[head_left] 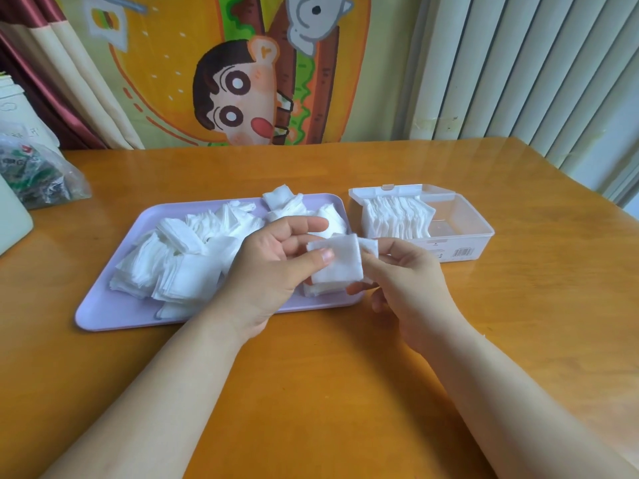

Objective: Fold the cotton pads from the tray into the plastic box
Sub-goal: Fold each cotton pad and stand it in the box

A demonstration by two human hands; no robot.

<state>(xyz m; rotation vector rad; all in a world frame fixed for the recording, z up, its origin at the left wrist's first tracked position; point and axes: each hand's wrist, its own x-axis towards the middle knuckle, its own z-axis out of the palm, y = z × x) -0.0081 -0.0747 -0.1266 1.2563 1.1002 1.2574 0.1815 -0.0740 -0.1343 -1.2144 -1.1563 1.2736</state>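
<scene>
Spreading beneath both forearms, the orange wooden table carries everything else. Behind and to the left of the grip lies the lilac tray, its near right corner directly under the held piece. Beyond the grip and to its right, just beside the tray, stands the clear plastic box with its lid swung back; a row of folded pads stands on edge in the box's left half. Left of the grip, a loose heap of white cotton pads covers most of the tray.

The left hand and right hand meet above the tray's near right corner. Between them is one cotton pad, raised off the tray. The left thumb presses on the pad's front face near its left edge, with the fingers stretched behind it. The right hand's curled fingers pinch the pad's right side, where a flap bends back. Both hands are closed onto the pad, neither gripping anything else.
</scene>
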